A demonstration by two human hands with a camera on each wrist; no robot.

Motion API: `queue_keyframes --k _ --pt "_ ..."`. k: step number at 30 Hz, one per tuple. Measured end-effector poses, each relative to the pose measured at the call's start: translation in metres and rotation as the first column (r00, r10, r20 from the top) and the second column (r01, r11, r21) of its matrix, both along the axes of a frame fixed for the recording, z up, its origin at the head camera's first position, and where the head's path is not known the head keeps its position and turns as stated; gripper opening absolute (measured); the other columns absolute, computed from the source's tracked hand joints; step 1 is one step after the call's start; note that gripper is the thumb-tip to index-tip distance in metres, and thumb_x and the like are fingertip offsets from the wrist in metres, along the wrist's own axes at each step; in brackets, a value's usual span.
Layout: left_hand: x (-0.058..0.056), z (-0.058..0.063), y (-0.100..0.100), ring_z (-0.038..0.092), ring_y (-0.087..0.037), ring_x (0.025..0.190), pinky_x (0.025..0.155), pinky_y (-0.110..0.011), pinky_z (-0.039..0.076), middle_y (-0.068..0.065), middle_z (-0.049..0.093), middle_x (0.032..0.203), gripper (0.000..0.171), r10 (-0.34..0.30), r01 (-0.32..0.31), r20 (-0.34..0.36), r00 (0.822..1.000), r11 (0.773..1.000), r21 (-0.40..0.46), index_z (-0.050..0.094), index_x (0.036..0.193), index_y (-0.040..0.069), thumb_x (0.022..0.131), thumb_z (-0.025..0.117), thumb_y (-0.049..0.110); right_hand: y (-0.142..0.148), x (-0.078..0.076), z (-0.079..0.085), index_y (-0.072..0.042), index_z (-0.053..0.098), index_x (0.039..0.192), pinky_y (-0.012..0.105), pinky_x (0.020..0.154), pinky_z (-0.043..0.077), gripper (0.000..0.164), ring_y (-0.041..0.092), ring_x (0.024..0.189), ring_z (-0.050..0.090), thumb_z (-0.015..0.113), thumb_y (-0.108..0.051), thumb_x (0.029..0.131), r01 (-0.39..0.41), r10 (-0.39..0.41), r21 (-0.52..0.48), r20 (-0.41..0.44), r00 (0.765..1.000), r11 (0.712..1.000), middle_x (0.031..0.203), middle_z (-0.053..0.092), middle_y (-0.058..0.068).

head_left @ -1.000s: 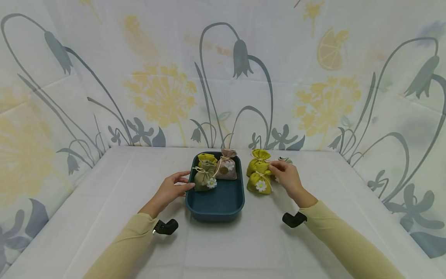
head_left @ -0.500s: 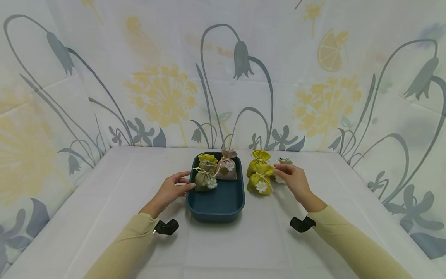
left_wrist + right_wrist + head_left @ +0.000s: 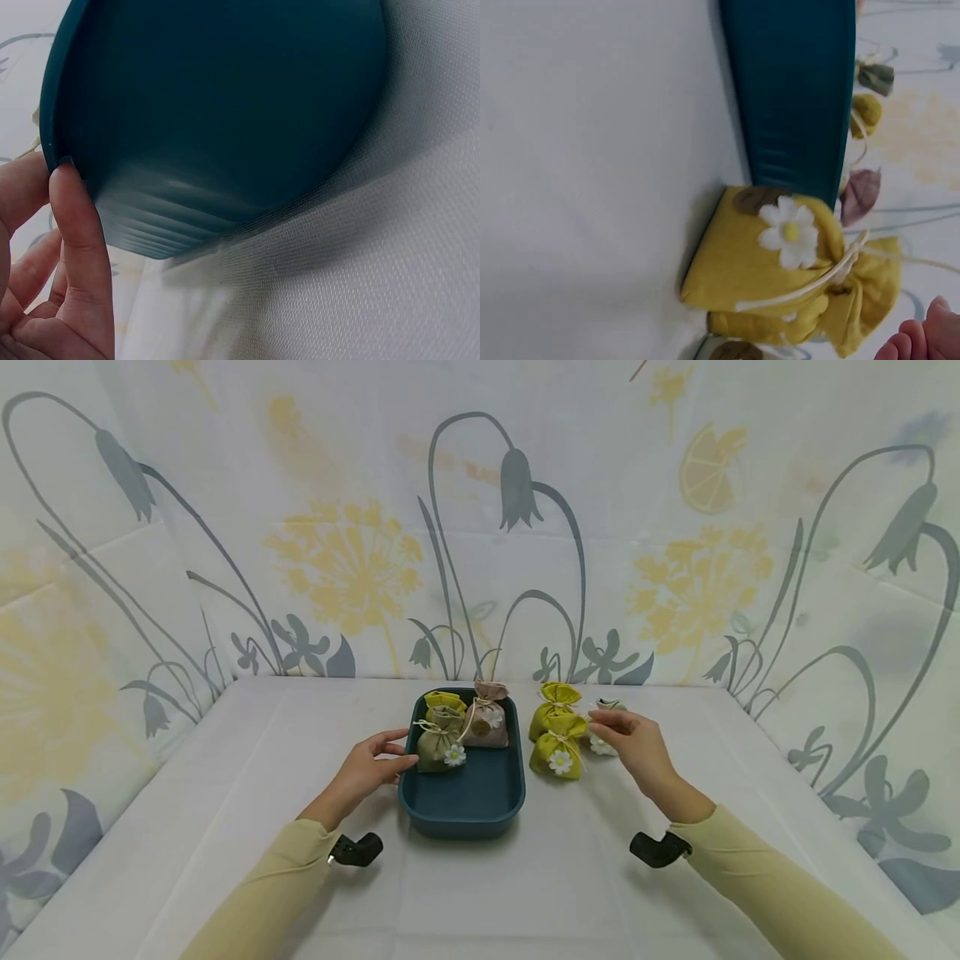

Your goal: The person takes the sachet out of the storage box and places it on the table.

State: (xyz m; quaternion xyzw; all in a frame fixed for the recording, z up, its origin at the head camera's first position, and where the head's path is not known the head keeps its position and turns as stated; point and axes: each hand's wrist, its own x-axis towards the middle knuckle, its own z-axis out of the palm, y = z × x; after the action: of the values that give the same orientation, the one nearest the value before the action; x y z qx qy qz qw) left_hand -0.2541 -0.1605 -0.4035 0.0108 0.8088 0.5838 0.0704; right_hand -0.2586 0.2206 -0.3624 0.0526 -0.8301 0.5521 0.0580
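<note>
My left hand (image 3: 372, 763) grips the left rim of a dark blue tray (image 3: 465, 797), thumb over the edge and fingers outside; the left wrist view shows fingertips (image 3: 71, 191) against the tray wall. My right hand (image 3: 633, 747) is over a pale green drawstring pouch (image 3: 602, 746), its bent fingers hiding the pouch's neck; whether they pinch it cannot be seen. Just left stands a yellow drawstring pouch (image 3: 557, 756) with a white flower, another yellow pouch (image 3: 551, 720) behind it. In the right wrist view, the fingers (image 3: 904, 343) appear apart from the front yellow pouch (image 3: 757, 255).
Inside the tray's far half stand an olive pouch (image 3: 441, 747), a yellow pouch (image 3: 447, 700) and a dusty pink pouch (image 3: 489, 727). The tray's near half shows bare floor. A white cloth (image 3: 555, 877) covers the table; a flower-printed curtain (image 3: 480, 568) hangs behind.
My right hand has moved off the front yellow pouch toward the right, to the pale green pouch. The left hand and the tray have stayed in place.
</note>
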Motion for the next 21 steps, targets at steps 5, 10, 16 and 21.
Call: queue_keyframes --k 5,10,16,21 --pt "0.000 -0.001 0.000 0.059 -0.021 0.083 0.072 -0.032 0.053 -0.017 0.051 0.118 0.058 -0.004 0.004 -0.004 1.000 1.000 -0.001 0.045 0.138 0.012 0.086 0.069 0.023 -0.010 0.004 0.007 0.003 0.060 0.119 0.019 0.077 0.047 0.037 0.006 0.089 0.056 0.063 -0.020 0.090 -0.026 0.026 -0.009 -0.007 1.000 1.000 0.115 0.059 0.015" --pt "0.001 -0.001 -0.002 0.059 -0.021 0.082 0.072 -0.031 0.053 -0.017 0.050 0.118 0.058 -0.004 0.004 0.005 1.000 1.000 -0.003 0.045 0.138 0.012 0.086 0.068 0.023 -0.023 0.006 0.013 0.006 0.061 0.117 0.018 0.072 0.048 0.035 0.007 0.087 0.057 0.064 -0.016 0.090 -0.064 0.063 -0.039 -0.006 0.998 0.997 0.106 0.062 0.012" --pt "0.001 0.001 -0.002 0.059 -0.020 0.082 0.072 -0.032 0.053 -0.017 0.050 0.118 0.060 -0.009 0.009 0.003 1.000 1.000 0.000 0.045 0.138 0.012 0.085 0.069 0.025 -0.038 0.002 0.019 0.007 0.060 0.118 0.026 0.082 0.049 0.035 0.011 0.092 0.057 0.063 -0.014 0.090 -0.107 0.107 -0.042 -0.007 0.994 0.993 0.110 0.061 0.017" --pt "0.001 0.002 -0.001 0.059 -0.019 0.080 0.072 -0.031 0.053 -0.016 0.050 0.117 0.060 -0.011 0.011 0.006 1.000 1.000 0.000 0.044 0.138 0.012 0.085 0.070 0.025 -0.050 0.001 0.024 0.005 0.060 0.118 0.036 0.090 0.046 0.035 0.019 0.099 0.057 0.064 -0.015 0.090 -0.131 0.132 -0.052 0.010 0.991 0.990 0.114 0.061 0.018"
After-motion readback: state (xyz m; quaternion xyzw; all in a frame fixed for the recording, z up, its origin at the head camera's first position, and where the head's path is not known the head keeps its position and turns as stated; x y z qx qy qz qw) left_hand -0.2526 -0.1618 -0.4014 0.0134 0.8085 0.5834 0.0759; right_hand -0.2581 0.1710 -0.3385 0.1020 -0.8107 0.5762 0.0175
